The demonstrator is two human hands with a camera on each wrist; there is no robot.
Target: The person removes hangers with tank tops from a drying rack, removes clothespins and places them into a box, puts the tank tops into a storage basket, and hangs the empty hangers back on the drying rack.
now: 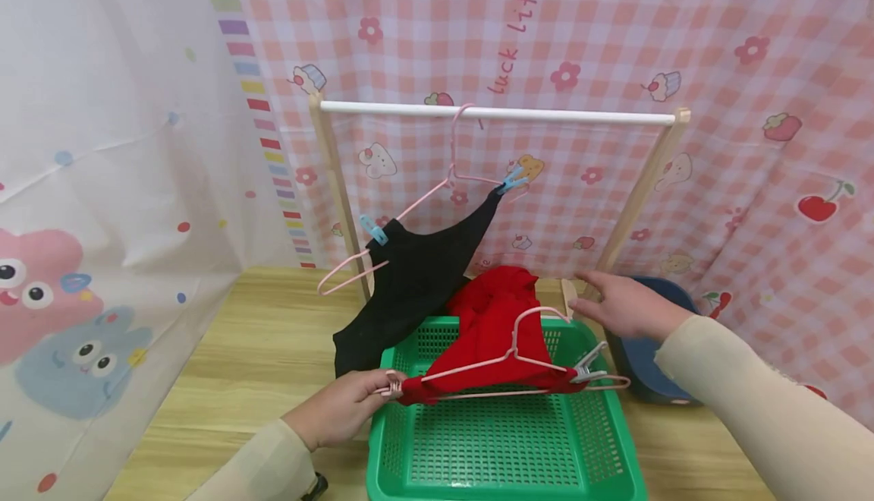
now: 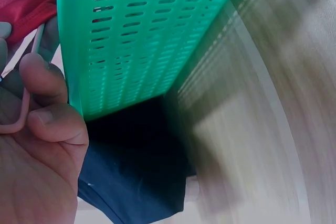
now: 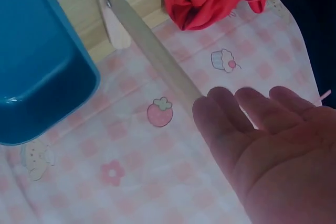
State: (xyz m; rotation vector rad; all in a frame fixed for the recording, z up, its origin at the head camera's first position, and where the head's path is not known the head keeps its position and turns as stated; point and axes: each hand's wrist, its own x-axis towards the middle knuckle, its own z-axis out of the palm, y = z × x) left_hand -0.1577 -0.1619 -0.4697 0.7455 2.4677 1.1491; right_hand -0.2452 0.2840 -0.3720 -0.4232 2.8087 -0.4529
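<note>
My left hand (image 1: pixel 348 408) grips the left end of a pink clothes hanger (image 1: pixel 514 340), its fingers curled round the wire in the left wrist view. A red garment (image 1: pixel 495 315) is on the hanger, a grey clothespin (image 1: pixel 590 368) at its right strap and a pale clothespin (image 1: pixel 394 388) by my left fingers. Hanger and garment are over a green basket (image 1: pixel 377 455); the garment's far part drapes past the basket's back rim. With fingers extended and nothing held, my right hand (image 1: pixel 630 305) is raised beside the right post of the drying rack (image 1: pixel 642 197).
From the rack's white rod (image 1: pixel 573 115) hangs another pink hanger (image 1: pixel 425 199), with a black garment (image 1: pixel 426 266) fastened by blue clothespins (image 1: pixel 373 230). That garment reaches down beside the basket's left back corner. A blue bin (image 1: pixel 645 364) stands right of the basket on the wooden table (image 1: pixel 225 379).
</note>
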